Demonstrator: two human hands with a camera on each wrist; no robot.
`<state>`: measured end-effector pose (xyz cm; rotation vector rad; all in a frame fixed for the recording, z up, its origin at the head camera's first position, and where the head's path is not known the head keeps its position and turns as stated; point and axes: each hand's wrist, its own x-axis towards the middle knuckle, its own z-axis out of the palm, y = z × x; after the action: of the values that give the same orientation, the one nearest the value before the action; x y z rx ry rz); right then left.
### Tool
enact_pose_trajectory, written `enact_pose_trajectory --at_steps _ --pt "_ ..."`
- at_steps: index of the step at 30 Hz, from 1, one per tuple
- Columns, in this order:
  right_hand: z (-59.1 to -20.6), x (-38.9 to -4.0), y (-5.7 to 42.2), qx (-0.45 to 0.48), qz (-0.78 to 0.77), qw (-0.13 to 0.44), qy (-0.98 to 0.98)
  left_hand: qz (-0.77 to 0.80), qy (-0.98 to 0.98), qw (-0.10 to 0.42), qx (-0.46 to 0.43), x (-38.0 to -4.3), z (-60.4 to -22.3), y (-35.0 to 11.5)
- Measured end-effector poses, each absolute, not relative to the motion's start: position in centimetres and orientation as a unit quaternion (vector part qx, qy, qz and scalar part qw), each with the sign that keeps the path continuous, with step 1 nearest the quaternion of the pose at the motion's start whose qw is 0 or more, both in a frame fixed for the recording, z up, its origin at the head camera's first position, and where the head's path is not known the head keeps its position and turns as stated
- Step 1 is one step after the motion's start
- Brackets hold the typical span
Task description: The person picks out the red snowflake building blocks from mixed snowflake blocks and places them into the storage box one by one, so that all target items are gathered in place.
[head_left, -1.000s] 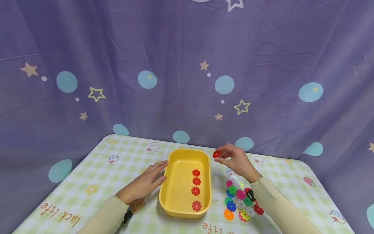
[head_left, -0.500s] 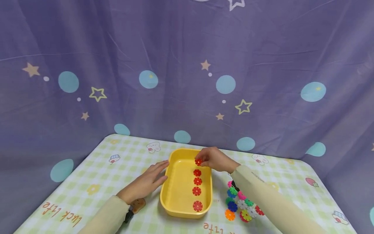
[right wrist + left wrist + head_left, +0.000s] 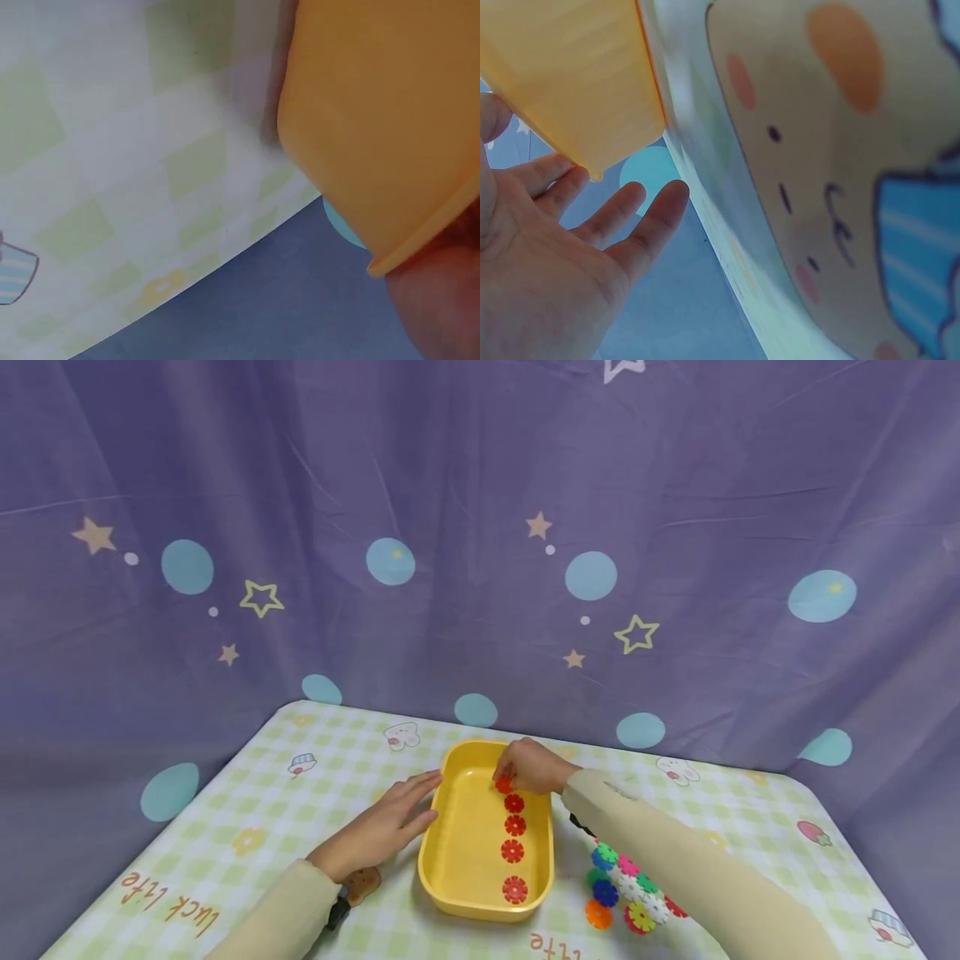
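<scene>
Centrally, in the head view, the right hand (image 3: 531, 767) pinches a red disc (image 3: 504, 784) inside the far end of the tray (image 3: 463, 852), just beyond a row of four discs (image 3: 514, 825); whether it touches the bottom cannot be told. Good placement would likely call for lowering it flat, in line, without nudging its neighbour. Left wrist view: the left hand (image 3: 562, 247), fingers extended and spread, touches the tray's edge; light, steady contact should prevent sliding. Right wrist view: the tray hides the disc, leaving the grip unverified.
</scene>
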<state>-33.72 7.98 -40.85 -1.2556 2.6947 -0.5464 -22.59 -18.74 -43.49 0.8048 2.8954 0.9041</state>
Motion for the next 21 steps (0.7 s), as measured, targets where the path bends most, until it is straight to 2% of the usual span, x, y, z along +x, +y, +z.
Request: enact_pose_trajectory --at_steps 7,21 --pt "-41.5 -33.5 7.7 -0.402 -0.177 0.025 0.898 0.286 0.922 -0.002 0.261 -22.6 -43.5 -18.7" --pt "-40.7 -32.7 7.8 -0.372 -0.136 0.083 0.915 0.286 0.922 0.002 0.261 -22.5 -43.3 -18.6"
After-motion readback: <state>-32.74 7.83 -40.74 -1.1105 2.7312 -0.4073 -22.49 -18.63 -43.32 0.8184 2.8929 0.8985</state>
